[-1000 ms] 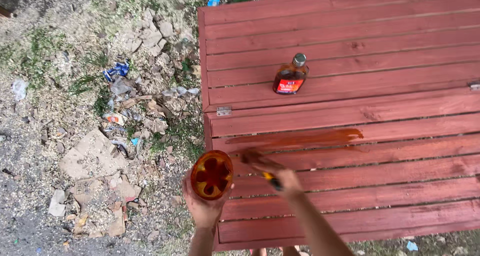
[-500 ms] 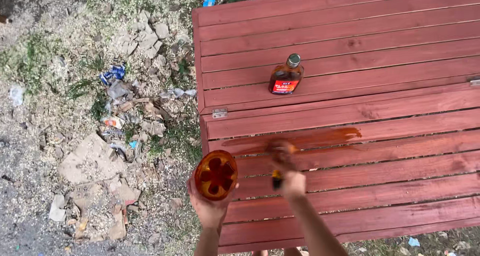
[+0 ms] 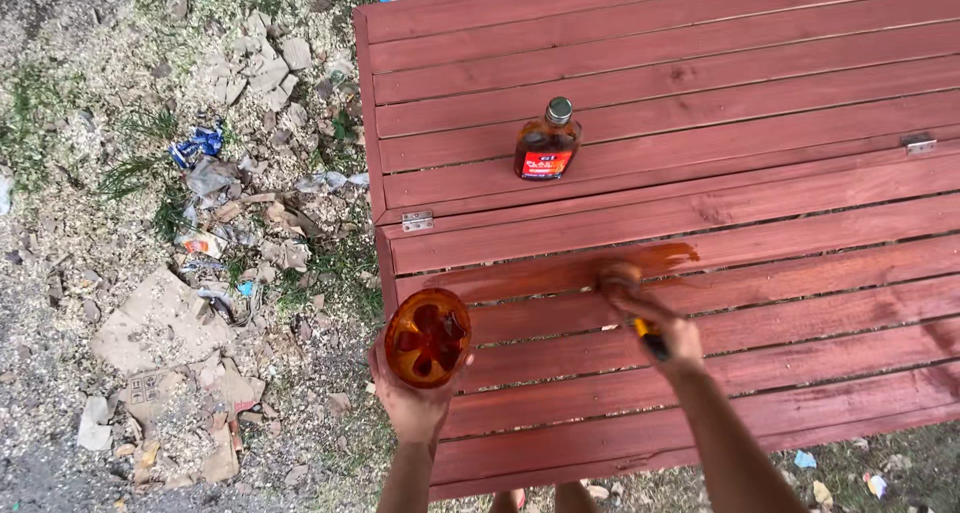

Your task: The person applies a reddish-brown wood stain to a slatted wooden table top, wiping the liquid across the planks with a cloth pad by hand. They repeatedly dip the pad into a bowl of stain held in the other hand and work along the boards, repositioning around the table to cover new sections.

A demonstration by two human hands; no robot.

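Head cam showed the left hand (image 3: 415,408) with fingers wrapped round a stain-filled cup (image 3: 427,337); right hand (image 3: 668,335) clenched on a brush (image 3: 628,295) touching the red deck (image 3: 700,63).

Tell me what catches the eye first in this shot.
The red-brown slatted wooden surface fills the right side, with a glossy wet streak where the right hand drags a brush. The left hand holds a cup of orange-brown liquid at the edge; a small bottle stands farther up.

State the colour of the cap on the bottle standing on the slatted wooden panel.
Silver-grey, on the amber bottle; shown in the head view.
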